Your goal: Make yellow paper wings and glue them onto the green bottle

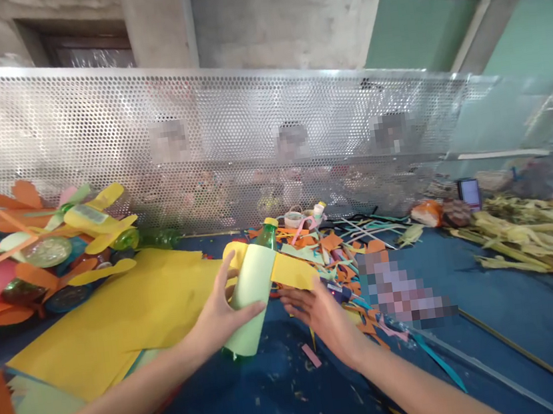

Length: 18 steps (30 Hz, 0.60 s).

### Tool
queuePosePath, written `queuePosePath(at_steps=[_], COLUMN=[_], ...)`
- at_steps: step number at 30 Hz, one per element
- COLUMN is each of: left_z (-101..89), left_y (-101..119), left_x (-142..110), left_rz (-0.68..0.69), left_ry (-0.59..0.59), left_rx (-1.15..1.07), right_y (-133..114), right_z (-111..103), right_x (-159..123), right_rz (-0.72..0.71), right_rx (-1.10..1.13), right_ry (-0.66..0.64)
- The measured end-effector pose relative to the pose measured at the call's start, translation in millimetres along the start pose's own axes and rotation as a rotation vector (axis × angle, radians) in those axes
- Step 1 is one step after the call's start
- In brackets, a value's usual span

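A green plastic bottle (268, 235) with a yellow cap is wrapped in pale green paper (254, 290) and stands tilted to the right over the blue table. My left hand (219, 311) grips it from the left, thumb across the front of the wrap. Yellow paper pieces stick out from both sides: a rounded one (236, 252) on the left, a broader yellow flap (293, 270) on the right. At the end of that flap is my right hand (322, 312), its fingers stretched out under the paper; whether it touches the flap I cannot tell.
Yellow paper sheets (138, 311) lie on the left, below a pile of paper-decorated bottles (50, 251). Coloured scraps (333, 254) and a dark blue tool (338, 292) lie beyond my right hand. Dry husks (527, 237) cover the far right. A perforated metal panel (236, 124) borders the back.
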State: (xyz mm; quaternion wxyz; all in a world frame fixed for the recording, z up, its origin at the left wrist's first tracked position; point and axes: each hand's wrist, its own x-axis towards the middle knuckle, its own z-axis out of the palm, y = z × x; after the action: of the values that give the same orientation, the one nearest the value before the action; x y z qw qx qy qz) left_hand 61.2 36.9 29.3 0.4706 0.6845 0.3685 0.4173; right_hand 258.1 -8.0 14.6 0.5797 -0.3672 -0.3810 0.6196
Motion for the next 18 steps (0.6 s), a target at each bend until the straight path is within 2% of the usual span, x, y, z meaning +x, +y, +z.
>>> queuePosePath(at_steps=[4, 6, 9, 14, 16, 18], left_z=[11.7, 15.8, 17.0, 14.2, 14.6, 16.0], left_y=[4.2, 7.1, 7.1, -7.3, -12.7, -15.5], left_x=[-10.8, -15.8, -18.1, -11.4, -8.5, -7.0], left_rz=[-0.016, -0.001, 0.016, 0.02, -0.029, -0.119], left_ry=[0.002, -0.01, -0.001, 0.18, 0.162, 0.055], left_rx=[-0.175, -0.257, -0.341, -0.454, -0.507, -0.577], right_y=[15.1, 19.6, 18.3, 8.6, 8.7, 12.1], right_z=[8.1, 10.1, 12.2, 16.8, 17.2, 15.7], right_x=[-8.5, -11.1, -13.0, -15.3, -15.9, -15.8], right_rz=[-0.037, -0.027, -0.032, -0.038, -0.039, -0.028], right_rx=[-0.19, -0.2, -0.226, -0.246, -0.249, -0.255], right_ry=[-0.198, -0.233, -0.167, -0.062, -0.045, -0.05])
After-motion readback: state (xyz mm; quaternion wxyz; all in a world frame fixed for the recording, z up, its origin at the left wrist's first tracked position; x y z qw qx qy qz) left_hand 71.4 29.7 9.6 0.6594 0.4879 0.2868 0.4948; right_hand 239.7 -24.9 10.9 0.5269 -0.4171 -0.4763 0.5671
